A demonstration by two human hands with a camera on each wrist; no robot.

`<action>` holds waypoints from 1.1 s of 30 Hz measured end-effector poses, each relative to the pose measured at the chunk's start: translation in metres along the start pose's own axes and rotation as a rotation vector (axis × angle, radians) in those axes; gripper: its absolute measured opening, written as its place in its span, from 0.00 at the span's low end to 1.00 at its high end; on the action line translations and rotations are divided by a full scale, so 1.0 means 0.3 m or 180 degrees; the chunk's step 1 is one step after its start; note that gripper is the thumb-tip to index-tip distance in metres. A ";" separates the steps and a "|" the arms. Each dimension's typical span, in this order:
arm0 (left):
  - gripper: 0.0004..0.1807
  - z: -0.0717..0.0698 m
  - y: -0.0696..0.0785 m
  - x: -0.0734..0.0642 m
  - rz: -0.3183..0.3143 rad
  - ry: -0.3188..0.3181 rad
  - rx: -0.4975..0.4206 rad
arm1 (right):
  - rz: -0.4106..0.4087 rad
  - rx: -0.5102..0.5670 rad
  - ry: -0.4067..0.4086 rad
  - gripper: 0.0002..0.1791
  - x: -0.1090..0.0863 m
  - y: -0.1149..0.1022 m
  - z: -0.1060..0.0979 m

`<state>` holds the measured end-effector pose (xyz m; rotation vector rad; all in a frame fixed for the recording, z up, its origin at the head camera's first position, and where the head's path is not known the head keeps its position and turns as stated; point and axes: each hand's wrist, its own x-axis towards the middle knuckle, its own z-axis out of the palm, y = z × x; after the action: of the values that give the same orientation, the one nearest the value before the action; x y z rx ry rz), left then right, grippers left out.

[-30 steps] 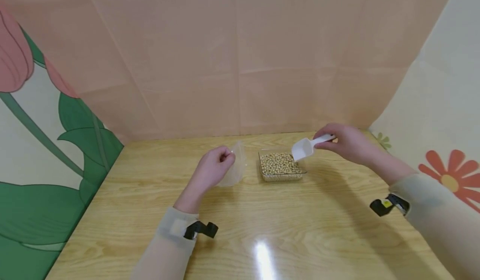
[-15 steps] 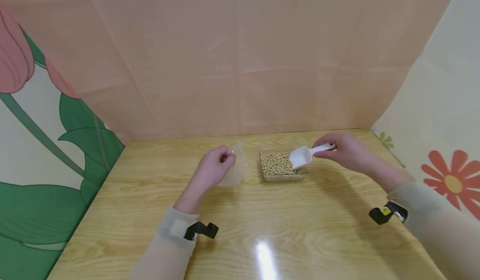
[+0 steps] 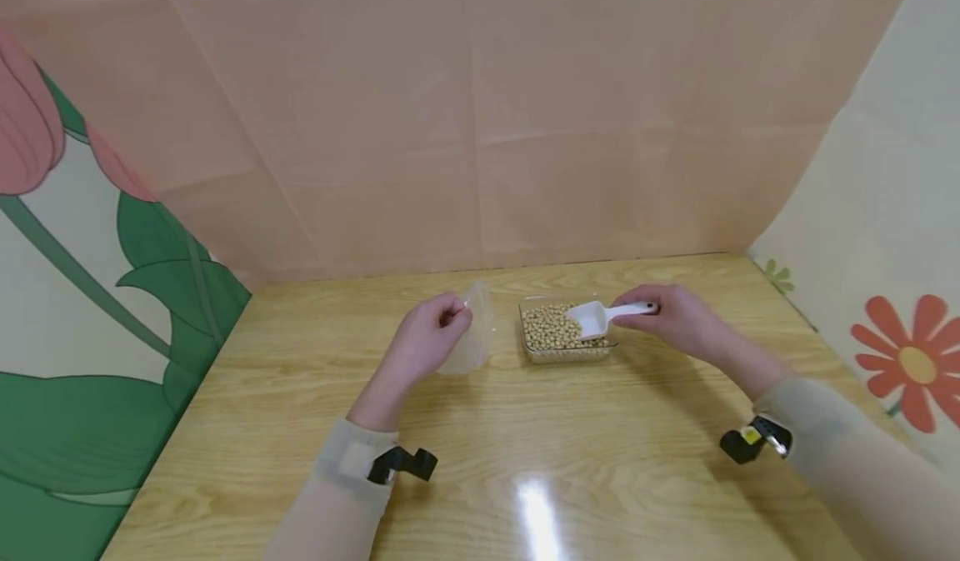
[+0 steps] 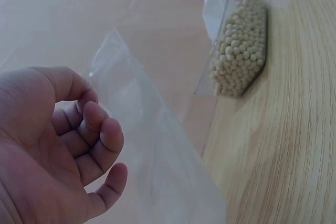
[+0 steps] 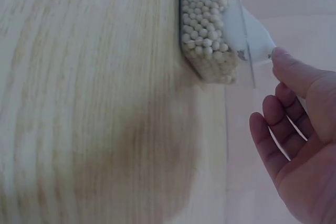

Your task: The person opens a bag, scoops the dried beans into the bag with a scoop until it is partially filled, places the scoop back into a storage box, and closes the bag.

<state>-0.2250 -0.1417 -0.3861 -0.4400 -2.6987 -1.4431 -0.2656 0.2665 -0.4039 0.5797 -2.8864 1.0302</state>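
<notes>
Between thumb and fingertips my left hand pinches the top of a clear plastic bag, which hangs down beside it. In the left wrist view the bag spreads out past the curled fingers. My right hand grips the handle of a white scoop. The scoop's front edge is down among pale round soybeans in a clear glass container. Through the container's wall in the right wrist view, the white scoop shows beside the beans.
The container stands on a wood-grain table, right of the bag. A pinkish cloth backdrop rises behind the table's far edge. Flower-printed panels flank it, with green leaves on the left and a red flower on the right.
My right hand has lowered and shifted left, taking the scoop from above the container's right side down into the soybeans. My left hand and the bag stay nearly still.
</notes>
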 end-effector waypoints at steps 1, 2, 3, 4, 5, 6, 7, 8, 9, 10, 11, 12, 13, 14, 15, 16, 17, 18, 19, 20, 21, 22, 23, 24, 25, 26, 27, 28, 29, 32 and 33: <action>0.14 0.001 -0.001 0.000 0.0002 0.0000 -0.0001 | 0.0042 0.0065 -0.0004 0.16 0.000 0.004 0.006; 0.14 0.001 -0.002 0.000 0.0006 -0.0003 0.0000 | 0.0080 0.0127 -0.0002 0.17 0.000 0.008 0.011; 0.13 0.002 -0.003 0.000 0.0004 -0.0007 0.0001 | 0.0123 0.0195 0.0001 0.18 0.000 0.010 0.017; 0.13 0.002 -0.005 0.000 0.0002 -0.0012 -0.0005 | 0.0163 0.0253 -0.0001 0.18 0.001 0.013 0.023; 0.13 0.003 -0.005 0.000 0.0000 -0.0018 -0.0002 | 0.0194 0.0293 0.0005 0.19 0.002 0.015 0.029; 0.13 0.003 -0.006 0.000 -0.0005 -0.0023 -0.0001 | 0.0222 0.0326 0.0013 0.19 0.003 0.017 0.035; 0.13 0.004 -0.007 -0.001 -0.0006 -0.0027 -0.0007 | 0.0242 0.0354 0.0026 0.20 0.005 0.019 0.042; 0.12 0.004 -0.007 -0.001 -0.0010 -0.0030 -0.0014 | 0.0247 0.0373 0.0041 0.20 0.006 0.019 0.049; 0.12 0.004 -0.008 0.000 -0.0016 -0.0031 -0.0022 | 0.0262 0.0397 0.0050 0.20 0.009 0.019 0.056; 0.12 0.004 -0.008 0.000 -0.0015 -0.0030 -0.0028 | 0.0262 0.0413 0.0056 0.20 0.011 0.018 0.063; 0.12 0.005 -0.009 0.000 -0.0014 -0.0029 -0.0028 | 0.0273 0.0449 0.0062 0.21 0.013 0.016 0.070; 0.12 0.005 -0.009 0.000 -0.0018 -0.0031 -0.0033 | 0.0305 0.0485 0.0058 0.21 0.015 0.015 0.076; 0.12 0.004 -0.009 0.000 -0.0021 -0.0038 -0.0042 | 0.0338 0.0522 0.0052 0.21 0.016 0.013 0.081; 0.12 0.004 -0.008 0.000 -0.0023 -0.0041 -0.0043 | 0.0374 0.0564 0.0035 0.22 0.017 0.009 0.086; 0.12 0.004 -0.008 0.000 -0.0026 -0.0043 -0.0046 | 0.0408 0.0579 0.0023 0.23 0.017 0.007 0.090; 0.12 0.003 -0.008 0.000 -0.0032 -0.0042 -0.0047 | 0.0434 0.0593 0.0010 0.24 0.017 0.004 0.094; 0.12 0.003 -0.008 0.000 -0.0036 -0.0044 -0.0052 | 0.0472 0.0613 0.0003 0.24 0.017 0.002 0.096; 0.11 0.003 -0.008 0.000 -0.0043 -0.0042 -0.0055 | 0.0499 0.0616 0.0000 0.25 0.016 0.001 0.099; 0.12 0.003 -0.008 0.001 -0.0044 -0.0037 -0.0058 | 0.0514 0.0623 0.0007 0.26 0.015 0.000 0.101; 0.11 0.002 -0.007 0.001 -0.0042 -0.0027 -0.0053 | 0.0524 0.0634 0.0009 0.26 0.013 0.000 0.103; 0.11 0.002 -0.007 0.002 -0.0043 -0.0021 -0.0054 | 0.0551 0.0653 0.0015 0.26 0.011 0.002 0.105; 0.11 0.002 -0.008 0.003 -0.0042 -0.0014 -0.0050 | 0.0564 0.0681 0.0012 0.27 0.008 0.005 0.107; 0.11 0.002 -0.008 0.003 -0.0038 -0.0011 -0.0052 | 0.0593 0.0719 0.0013 0.27 0.005 0.008 0.109; 0.11 0.003 -0.009 0.004 -0.0036 -0.0008 -0.0054 | 0.0610 0.0750 0.0007 0.27 0.002 0.012 0.111; 0.11 0.002 -0.008 0.005 -0.0032 -0.0006 -0.0055 | 0.0633 0.0796 0.0004 0.27 -0.002 0.016 0.113; 0.11 0.002 -0.009 0.006 -0.0029 -0.0007 -0.0057 | 0.0641 0.0831 -0.0008 0.27 -0.005 0.021 0.115; 0.11 0.002 -0.009 0.006 -0.0026 -0.0005 -0.0061 | 0.0652 0.0879 -0.0013 0.27 -0.007 0.024 0.117; 0.11 0.003 -0.009 0.006 -0.0019 -0.0003 -0.0064 | 0.0642 0.0911 -0.0014 0.27 -0.011 0.028 0.118; 0.11 0.003 -0.009 0.007 -0.0016 -0.0002 -0.0072 | 0.0650 0.0940 -0.0004 0.27 -0.013 0.033 0.119; 0.12 0.004 -0.008 0.006 0.0004 0.0000 -0.0097 | 0.0651 0.0984 0.0032 0.28 -0.021 0.042 0.122; 0.12 0.004 -0.009 0.006 0.0015 0.0003 -0.0106 | 0.0669 0.1009 0.0052 0.28 -0.024 0.044 0.123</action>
<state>-0.2274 -0.1417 -0.3887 -0.4470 -2.6747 -1.4888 -0.2599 0.2555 -0.4417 0.2745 -2.8338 1.5296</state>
